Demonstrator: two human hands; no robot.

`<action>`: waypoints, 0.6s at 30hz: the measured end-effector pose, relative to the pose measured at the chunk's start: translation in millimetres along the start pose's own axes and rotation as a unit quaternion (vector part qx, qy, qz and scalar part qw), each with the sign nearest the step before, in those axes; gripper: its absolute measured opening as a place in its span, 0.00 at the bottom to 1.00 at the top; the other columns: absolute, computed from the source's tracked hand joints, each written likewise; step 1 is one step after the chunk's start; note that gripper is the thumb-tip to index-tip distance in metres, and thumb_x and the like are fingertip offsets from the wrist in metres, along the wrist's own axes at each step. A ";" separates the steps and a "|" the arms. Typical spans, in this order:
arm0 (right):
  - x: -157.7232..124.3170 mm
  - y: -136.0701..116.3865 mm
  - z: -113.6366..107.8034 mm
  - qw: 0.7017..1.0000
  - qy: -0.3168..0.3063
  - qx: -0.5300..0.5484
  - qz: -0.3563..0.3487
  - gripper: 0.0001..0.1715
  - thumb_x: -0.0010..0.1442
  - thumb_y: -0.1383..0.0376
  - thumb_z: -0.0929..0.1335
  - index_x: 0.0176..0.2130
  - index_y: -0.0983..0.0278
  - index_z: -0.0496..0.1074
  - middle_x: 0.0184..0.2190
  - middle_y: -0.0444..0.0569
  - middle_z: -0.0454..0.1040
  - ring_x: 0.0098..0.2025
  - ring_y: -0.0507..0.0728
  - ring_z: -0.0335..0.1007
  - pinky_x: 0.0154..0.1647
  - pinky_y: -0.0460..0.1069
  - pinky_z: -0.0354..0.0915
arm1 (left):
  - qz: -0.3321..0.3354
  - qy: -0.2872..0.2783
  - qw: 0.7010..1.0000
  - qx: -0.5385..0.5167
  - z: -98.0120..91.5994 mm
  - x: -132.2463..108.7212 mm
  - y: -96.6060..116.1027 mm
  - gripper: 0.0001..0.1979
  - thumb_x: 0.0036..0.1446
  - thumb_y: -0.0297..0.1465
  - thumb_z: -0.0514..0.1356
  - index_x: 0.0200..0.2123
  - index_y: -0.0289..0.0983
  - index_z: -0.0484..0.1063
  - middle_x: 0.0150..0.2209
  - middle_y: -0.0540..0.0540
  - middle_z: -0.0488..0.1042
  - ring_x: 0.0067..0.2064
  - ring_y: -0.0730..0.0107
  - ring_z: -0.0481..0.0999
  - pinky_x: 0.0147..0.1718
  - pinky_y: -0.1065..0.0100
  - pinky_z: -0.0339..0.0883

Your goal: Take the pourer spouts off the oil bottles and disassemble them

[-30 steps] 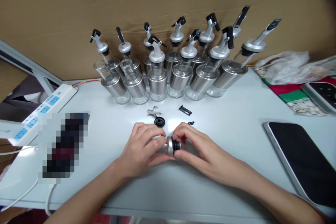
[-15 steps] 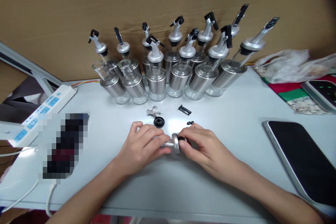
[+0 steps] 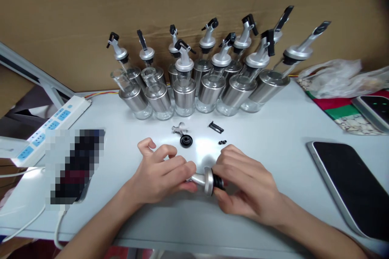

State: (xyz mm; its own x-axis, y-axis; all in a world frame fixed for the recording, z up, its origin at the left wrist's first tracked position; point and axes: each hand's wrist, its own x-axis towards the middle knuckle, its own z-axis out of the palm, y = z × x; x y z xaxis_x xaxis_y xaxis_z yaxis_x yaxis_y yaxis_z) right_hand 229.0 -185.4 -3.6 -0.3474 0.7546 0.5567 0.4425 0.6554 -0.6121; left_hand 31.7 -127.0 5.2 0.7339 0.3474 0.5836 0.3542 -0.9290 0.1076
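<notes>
Between my two hands lies a silver pour spout [image 3: 208, 181] with a black ribbed stopper [image 3: 217, 181], held sideways just above the table. My left hand [image 3: 165, 172] pinches the narrow spout end, its other fingers curled. The thumb and fingers of my right hand [image 3: 247, 186] close round the stopper at the wide end. Just beyond my hands rest a loose silver spout [image 3: 181, 128], a round black stopper [image 3: 186, 141], a black flap piece [image 3: 216, 127] and several tiny black parts [image 3: 222, 142].
Glass bottles with steel sleeves [image 3: 184, 95] stand in two rows at the back, most with pour spouts; two front-left bottles [image 3: 158, 99] have bare necks. A power strip [image 3: 50, 127] and a blurred-out phone [image 3: 77, 166] lie left. A dark-screened device [image 3: 349, 186] and a plastic bag [image 3: 331, 77] are right.
Both hands have come slightly nearer to me with the pour spout. My right fingers have shifted on the stopper, so more of its black ribs show. The view has moved a little.
</notes>
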 end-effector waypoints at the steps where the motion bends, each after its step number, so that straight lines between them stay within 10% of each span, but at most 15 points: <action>1: -0.3 0.6 -0.7 1.000 -0.007 -0.012 -0.015 0.02 0.59 0.68 0.65 0.33 0.64 0.65 0.20 0.42 0.60 0.24 0.52 0.55 0.27 0.50 0.55 | 0.005 0.000 1.000 0.006 -1.9 1.1 0.1 0.23 0.70 0.41 0.39 0.30 0.39 0.66 0.20 0.56 0.73 0.29 0.69 0.63 0.30 0.61 0.41; 13: -0.2 4.7 -11.6 0.974 -0.073 -0.178 -0.119 0.01 0.61 0.68 0.64 0.35 0.64 0.66 0.23 0.46 0.68 0.28 0.55 0.60 0.32 0.52 0.59 | -0.060 -0.065 0.991 -0.099 -0.4 -4.0 -3.2 0.22 0.70 0.40 0.40 0.31 0.38 0.66 0.23 0.54 0.72 0.31 0.68 0.62 0.33 0.61 0.42; 18: 3.4 6.9 -10.5 0.990 -0.110 -0.069 0.049 0.06 0.64 0.65 0.61 0.37 0.64 0.64 0.27 0.48 0.69 0.30 0.54 0.63 0.32 0.50 0.62 | -0.047 -0.028 0.998 -0.024 4.6 -4.2 -6.8 0.21 0.69 0.39 0.42 0.29 0.37 0.64 0.24 0.53 0.75 0.31 0.67 0.63 0.33 0.61 0.43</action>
State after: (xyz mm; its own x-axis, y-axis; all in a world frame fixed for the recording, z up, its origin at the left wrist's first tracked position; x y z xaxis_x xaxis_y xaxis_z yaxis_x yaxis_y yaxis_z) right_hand 239.6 -178.6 0.0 -0.4620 0.8130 0.3543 0.5864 0.5797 -0.5657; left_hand 28.8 -121.5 -1.7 0.7310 0.4384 0.5228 0.3961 -0.8966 0.1981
